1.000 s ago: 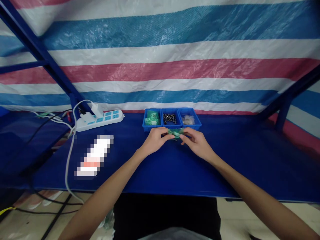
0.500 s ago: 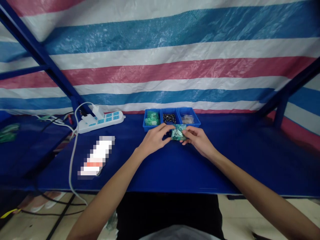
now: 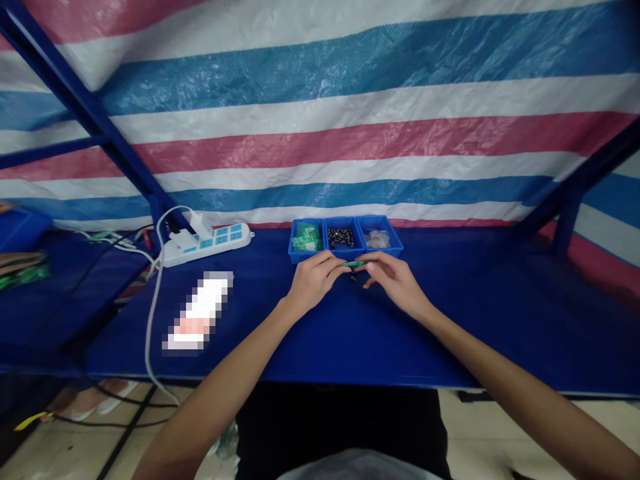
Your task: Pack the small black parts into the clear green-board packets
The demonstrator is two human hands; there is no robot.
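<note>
A green circuit board (image 3: 354, 264) is held nearly edge-on between both hands, just above the table. My left hand (image 3: 314, 279) pinches its left end. On the right end, my right hand (image 3: 395, 279) is closed with thumb and fingers. A small dark part (image 3: 353, 276) shows just under the board; whether it is attached cannot be made out. Right behind the hands stand three joined blue bins: the left bin (image 3: 306, 256) has green boards, the middle one small black parts (image 3: 341, 237), the right one clear bagged or translucent pieces (image 3: 377, 239).
A white power strip (image 3: 210, 244) with plugs lies at the back left, its cable (image 3: 150, 320) running over the front edge. A blurred-out flat object (image 3: 200, 313) is on the blue table (image 3: 320, 347). Striped sheeting (image 3: 320, 133) hangs behind. At far left, another person's hand holds something green.
The circuit board has tipped from showing its face to nearly edge-on, still in both hands. At far left, another person's hand and a blue container have come further into view.
</note>
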